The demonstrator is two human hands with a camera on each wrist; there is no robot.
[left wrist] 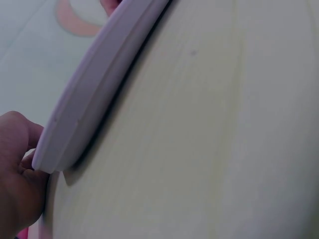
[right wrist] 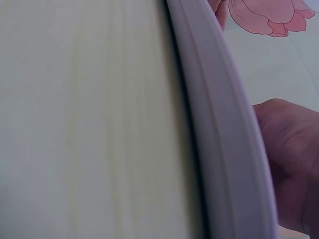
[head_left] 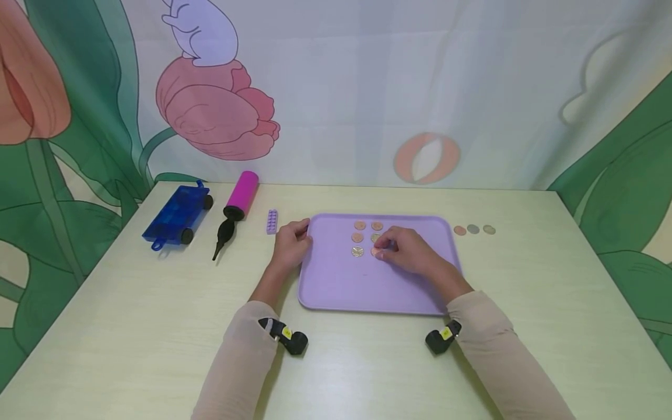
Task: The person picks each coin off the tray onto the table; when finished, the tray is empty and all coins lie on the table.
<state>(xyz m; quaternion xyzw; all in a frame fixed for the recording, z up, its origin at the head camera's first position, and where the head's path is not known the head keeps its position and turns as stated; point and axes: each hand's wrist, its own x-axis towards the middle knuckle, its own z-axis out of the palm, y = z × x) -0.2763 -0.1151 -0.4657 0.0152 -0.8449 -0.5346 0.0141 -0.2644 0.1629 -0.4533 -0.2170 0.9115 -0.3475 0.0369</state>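
A light purple tray (head_left: pixel 336 291) lies on the table, with several copper and gold coloured coins in two columns on it. My left hand (head_left: pixel 291 244) grips the tray's upper left rim; in the left wrist view that hand (left wrist: pixel 20 169) is at the tray's corner (left wrist: pixel 75 119). Over the right column, my right hand (head_left: pixel 406 251) pinches a copper coin (head_left: pixel 374 251) at the tray surface, its fingers partly covering it. A gold coin (head_left: pixel 357 251) lies just left of it. In the right wrist view the tray's side (right wrist: pixel 224 124) hides most of the right hand (right wrist: pixel 289 149).
Right of the tray, a copper coin (head_left: pixel 459 231), a silver coin (head_left: pixel 473 229) and a dull gold coin (head_left: pixel 489 230) lie in a row. To the left are a purple toy brick (head_left: pixel 271 221), a pink and black hand pump (head_left: pixel 242 195) and a blue wheeled toy base (head_left: pixel 178 216).
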